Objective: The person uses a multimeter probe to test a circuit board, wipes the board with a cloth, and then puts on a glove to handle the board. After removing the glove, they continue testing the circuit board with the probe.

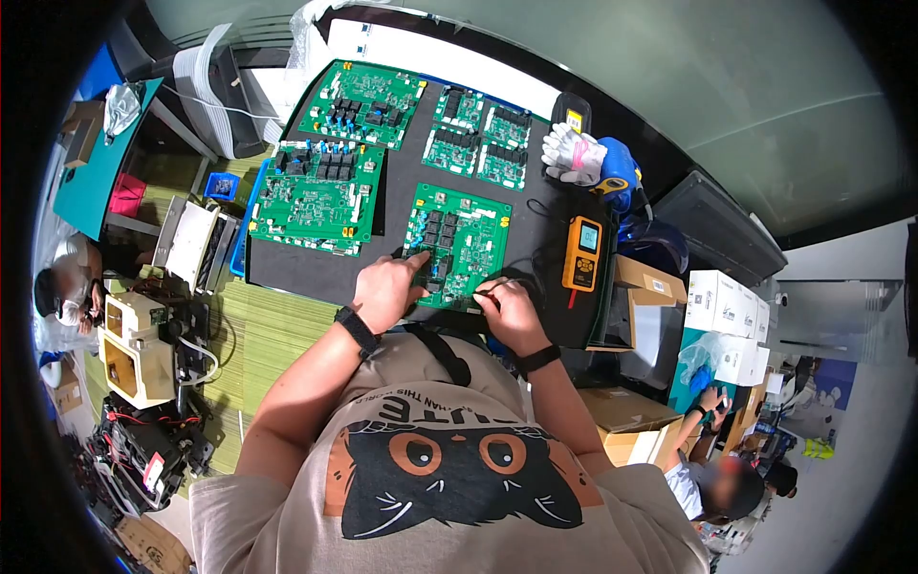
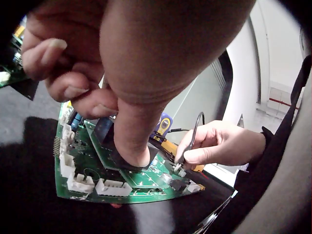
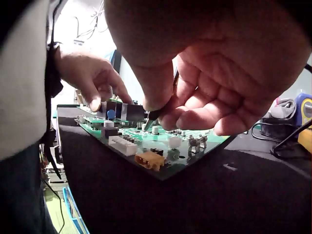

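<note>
In the head view a green circuit board with black relays lies before the person. Over its near left part is the left hand, index finger stretched onto the components. The left wrist view shows that hand's thumb pressing on a black block, its other fingers bent above the board. At the near right edge the right hand pinches a black probe lead between thumb and fingers. Its lower end points down close to the board's white connectors and is mostly hidden by fingers in the right wrist view.
Stacked larger green boards lie to the left, with another board group behind. Several smaller boards sit at the back. An orange meter, white gloves and a blue tool are at the right.
</note>
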A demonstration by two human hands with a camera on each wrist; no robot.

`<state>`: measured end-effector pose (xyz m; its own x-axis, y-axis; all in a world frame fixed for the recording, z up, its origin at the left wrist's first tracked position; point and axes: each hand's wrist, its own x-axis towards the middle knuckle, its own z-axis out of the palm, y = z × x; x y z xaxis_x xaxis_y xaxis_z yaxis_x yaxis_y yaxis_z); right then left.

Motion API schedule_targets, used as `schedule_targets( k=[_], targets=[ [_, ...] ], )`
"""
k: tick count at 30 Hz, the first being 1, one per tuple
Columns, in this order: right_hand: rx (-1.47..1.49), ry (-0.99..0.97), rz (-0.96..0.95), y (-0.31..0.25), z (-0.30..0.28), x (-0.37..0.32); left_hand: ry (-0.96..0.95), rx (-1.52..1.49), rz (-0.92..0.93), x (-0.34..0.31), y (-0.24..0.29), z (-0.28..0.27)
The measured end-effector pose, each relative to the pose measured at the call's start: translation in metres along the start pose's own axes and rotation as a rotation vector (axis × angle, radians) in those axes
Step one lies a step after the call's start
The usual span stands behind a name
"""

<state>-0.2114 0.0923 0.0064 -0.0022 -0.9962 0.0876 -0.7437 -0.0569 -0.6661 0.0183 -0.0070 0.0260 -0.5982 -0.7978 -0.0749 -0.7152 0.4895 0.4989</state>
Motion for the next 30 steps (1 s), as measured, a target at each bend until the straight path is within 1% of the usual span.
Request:
schedule_targets(
  k=[4, 6, 10, 12, 13, 15, 16, 18, 22, 24, 25, 27, 28, 30],
  targets=[
    [0.038, -0.011, 0.011, 0.004, -0.001, -0.004, -0.017, 0.010, -0.011, 0.001, -0.001, 0.001],
    [0.093, -0.007, 0.103, -0.003, -0.006, -0.004, -0.014, 0.010, -0.009, 0.000, -0.001, 0.000],
    [0.093, 0.013, 0.112, -0.001, -0.009, -0.004, -0.001, 0.002, 0.008, 0.000, -0.002, 0.002],
    [0.200, 0.011, 0.211, -0.002, -0.009, -0.006, -0.004, 0.002, 0.006, 0.001, -0.002, 0.003],
    [0.200, 0.011, 0.210, -0.003, -0.009, -0.006, -0.006, 0.003, 0.002, 0.001, -0.003, 0.003],
    [0.267, -0.042, 0.300, -0.007, -0.009, -0.005, -0.003, -0.001, 0.003, 0.000, -0.003, 0.002],
    [0.266, -0.042, 0.300, -0.006, -0.007, -0.006, 0.000, -0.005, 0.004, 0.000, -0.003, 0.002],
    [0.254, -0.050, 0.208, 0.000, -0.003, -0.009, -0.010, -0.006, -0.002, 0.000, -0.002, 0.001],
    [0.198, -0.063, 0.156, 0.006, 0.002, -0.013, 0.001, -0.008, 0.004, 0.000, -0.004, 0.004],
    [0.154, -0.029, 0.092, 0.008, 0.004, -0.013, -0.002, -0.008, 0.001, 0.000, -0.003, 0.003],
    [0.154, -0.029, 0.091, 0.010, 0.004, -0.013, -0.004, -0.008, 0.000, 0.000, -0.003, 0.002],
    [0.153, -0.029, 0.003, 0.009, 0.003, -0.012, -0.005, -0.008, 0.001, 0.000, -0.002, 0.001],
    [0.153, -0.028, 0.002, 0.010, 0.003, -0.012, -0.005, -0.009, 0.000, 0.000, -0.002, 0.001],
    [0.110, 0.008, -0.081, 0.012, 0.005, -0.013, -0.004, -0.007, 0.002, 0.000, -0.002, 0.001]
  ],
)
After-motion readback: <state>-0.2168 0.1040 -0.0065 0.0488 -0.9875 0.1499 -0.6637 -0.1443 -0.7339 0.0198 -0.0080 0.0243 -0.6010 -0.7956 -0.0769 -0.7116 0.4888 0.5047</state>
